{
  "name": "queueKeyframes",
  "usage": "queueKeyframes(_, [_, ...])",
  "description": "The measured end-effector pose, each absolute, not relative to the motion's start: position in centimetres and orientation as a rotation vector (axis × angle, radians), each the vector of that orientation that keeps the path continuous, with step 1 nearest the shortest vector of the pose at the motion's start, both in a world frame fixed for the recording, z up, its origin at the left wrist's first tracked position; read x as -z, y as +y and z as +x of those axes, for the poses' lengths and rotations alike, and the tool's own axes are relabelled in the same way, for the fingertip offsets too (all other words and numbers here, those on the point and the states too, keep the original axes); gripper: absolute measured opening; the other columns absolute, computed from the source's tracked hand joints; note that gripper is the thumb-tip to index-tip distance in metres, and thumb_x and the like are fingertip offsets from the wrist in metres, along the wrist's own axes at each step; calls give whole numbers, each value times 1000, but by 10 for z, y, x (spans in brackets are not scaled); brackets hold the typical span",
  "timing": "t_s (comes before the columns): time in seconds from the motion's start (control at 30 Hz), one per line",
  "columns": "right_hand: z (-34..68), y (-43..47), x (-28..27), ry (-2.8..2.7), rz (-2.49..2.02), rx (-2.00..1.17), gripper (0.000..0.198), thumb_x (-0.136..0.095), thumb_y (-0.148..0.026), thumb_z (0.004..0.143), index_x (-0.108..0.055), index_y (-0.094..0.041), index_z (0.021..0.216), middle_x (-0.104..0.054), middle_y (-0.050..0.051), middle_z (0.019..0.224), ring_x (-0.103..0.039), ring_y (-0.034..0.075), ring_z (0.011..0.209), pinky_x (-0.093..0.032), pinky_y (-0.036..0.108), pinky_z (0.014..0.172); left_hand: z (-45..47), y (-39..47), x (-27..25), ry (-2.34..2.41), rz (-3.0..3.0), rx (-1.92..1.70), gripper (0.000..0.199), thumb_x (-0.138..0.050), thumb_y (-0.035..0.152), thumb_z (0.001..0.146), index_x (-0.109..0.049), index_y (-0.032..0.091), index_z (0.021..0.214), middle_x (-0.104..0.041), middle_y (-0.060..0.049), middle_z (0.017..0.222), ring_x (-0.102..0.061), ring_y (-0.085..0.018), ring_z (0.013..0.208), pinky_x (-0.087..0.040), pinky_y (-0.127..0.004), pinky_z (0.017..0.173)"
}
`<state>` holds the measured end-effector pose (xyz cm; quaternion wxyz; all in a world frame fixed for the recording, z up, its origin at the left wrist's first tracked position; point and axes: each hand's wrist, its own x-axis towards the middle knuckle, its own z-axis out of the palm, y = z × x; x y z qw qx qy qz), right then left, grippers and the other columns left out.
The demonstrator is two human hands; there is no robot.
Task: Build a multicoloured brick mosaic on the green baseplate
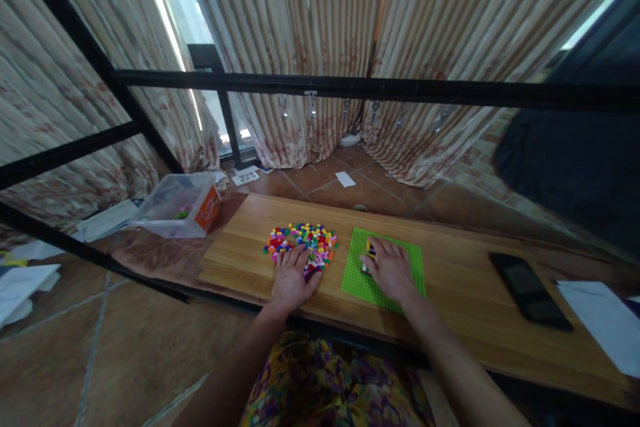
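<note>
1. Head view, centre of the frame: the left hand (291, 283) is open, palm down with fingers spread, over a pile of small colourful bricks (317, 237) on the wooden table (465, 293).
2. Right of centre, the right hand (393, 270) curls over a few bricks on the green board (354, 273); whether it grips one, I cannot tell.
3. Lower right: a black phone (530, 290) lies on the table, near white paper (600, 320).
4. Left side: a clear plastic box (167, 225) with an orange label.
</note>
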<state>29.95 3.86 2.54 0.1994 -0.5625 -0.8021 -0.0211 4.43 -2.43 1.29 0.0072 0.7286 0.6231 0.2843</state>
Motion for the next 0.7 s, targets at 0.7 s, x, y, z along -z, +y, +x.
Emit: queueKeyframes(0.7, [329,-4,-27,-2070,-1391,-145,45,-40,-52,93,-58,-21,121,-62,11,122,-55,27,112,-44,46,97,-35,7,-28,2459,1731,-776,29,-55,24,80,-67,21,106,-60,-10,126,-52,-28,117,-39,-44,99])
